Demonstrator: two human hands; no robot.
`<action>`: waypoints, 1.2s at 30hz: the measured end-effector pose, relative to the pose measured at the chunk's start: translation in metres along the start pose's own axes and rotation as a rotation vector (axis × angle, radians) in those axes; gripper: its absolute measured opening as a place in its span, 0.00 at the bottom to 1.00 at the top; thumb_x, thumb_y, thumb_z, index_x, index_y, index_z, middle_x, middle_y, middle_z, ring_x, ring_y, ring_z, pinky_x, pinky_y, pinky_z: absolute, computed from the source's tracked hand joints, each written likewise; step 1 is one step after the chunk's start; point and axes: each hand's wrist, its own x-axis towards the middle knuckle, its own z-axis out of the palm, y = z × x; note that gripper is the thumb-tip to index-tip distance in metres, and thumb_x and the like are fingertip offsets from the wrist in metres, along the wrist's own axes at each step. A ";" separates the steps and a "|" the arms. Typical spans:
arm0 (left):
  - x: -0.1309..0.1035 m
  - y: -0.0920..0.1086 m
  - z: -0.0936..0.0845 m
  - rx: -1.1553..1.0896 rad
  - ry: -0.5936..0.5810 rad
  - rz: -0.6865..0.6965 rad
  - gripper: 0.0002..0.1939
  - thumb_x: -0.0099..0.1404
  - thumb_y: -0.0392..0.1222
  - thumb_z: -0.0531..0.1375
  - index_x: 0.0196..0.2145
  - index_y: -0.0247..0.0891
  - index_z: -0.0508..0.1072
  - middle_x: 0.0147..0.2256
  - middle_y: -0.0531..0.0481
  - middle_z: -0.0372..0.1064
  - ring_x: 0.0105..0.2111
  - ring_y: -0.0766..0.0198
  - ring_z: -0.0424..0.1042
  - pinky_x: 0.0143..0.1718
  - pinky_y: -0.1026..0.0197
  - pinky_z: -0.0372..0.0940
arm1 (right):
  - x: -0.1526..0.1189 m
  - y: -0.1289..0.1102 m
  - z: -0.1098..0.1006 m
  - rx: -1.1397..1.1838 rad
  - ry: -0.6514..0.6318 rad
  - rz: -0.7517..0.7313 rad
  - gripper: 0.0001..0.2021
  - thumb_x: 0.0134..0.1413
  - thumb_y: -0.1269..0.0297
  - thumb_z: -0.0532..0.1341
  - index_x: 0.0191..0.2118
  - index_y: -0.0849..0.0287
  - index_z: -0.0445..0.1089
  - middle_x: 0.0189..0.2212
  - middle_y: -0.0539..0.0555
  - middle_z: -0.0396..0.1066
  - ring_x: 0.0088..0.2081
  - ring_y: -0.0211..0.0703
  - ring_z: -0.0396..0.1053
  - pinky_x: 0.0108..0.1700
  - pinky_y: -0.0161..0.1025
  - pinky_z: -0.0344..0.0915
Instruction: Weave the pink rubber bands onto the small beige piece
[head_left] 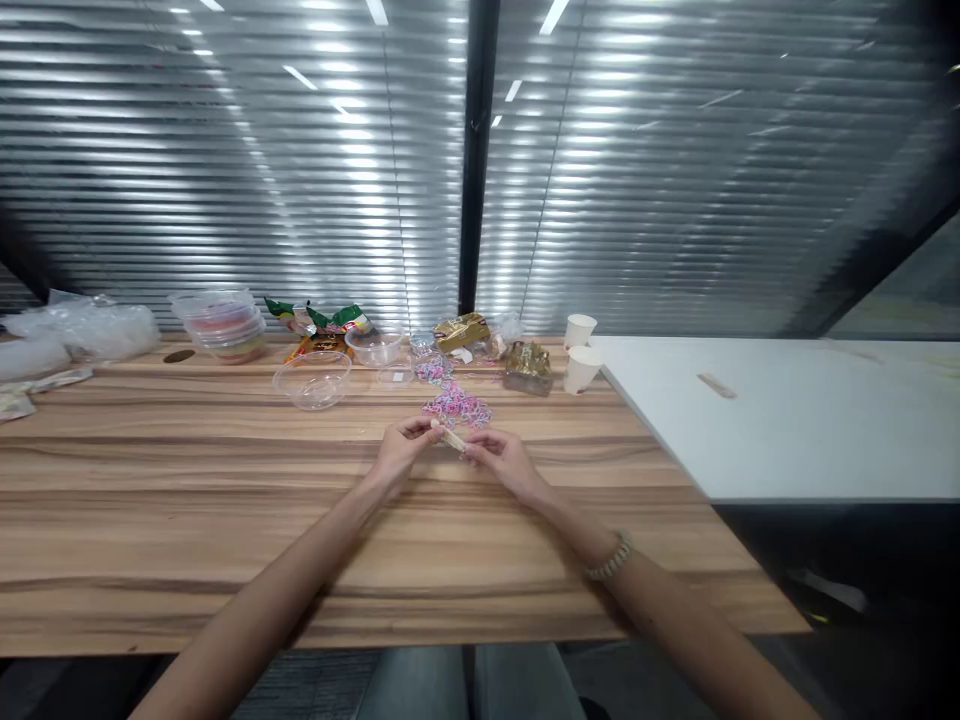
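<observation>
My left hand [403,447] and right hand [501,459] are together, pinching a small pale stick [453,439] over the desk [187,500]; it looks bare, so I judge the work barely begun, the pile of coloured bands [457,407] just beyond untouched

A wooden table [187,520] carries clear plastic bowls [312,380], snack packets [319,320], paper cups [581,368], and a heap of coloured bands [457,407].

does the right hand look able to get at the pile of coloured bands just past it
Probably yes. The right hand lies just short of the pile of coloured bands, with only bare wooden table between them. But its fingers share a small pale strip with the left hand.
</observation>
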 end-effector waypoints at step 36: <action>-0.003 -0.010 0.006 -0.148 -0.076 -0.200 0.11 0.51 0.46 0.63 0.29 0.36 0.71 0.27 0.50 0.67 0.29 0.66 0.66 0.35 0.64 0.62 | -0.057 0.078 -0.414 -1.654 0.882 0.057 0.18 0.50 0.63 0.50 0.42 0.71 0.67 0.38 0.69 0.64 0.42 0.54 0.62 0.44 0.47 0.58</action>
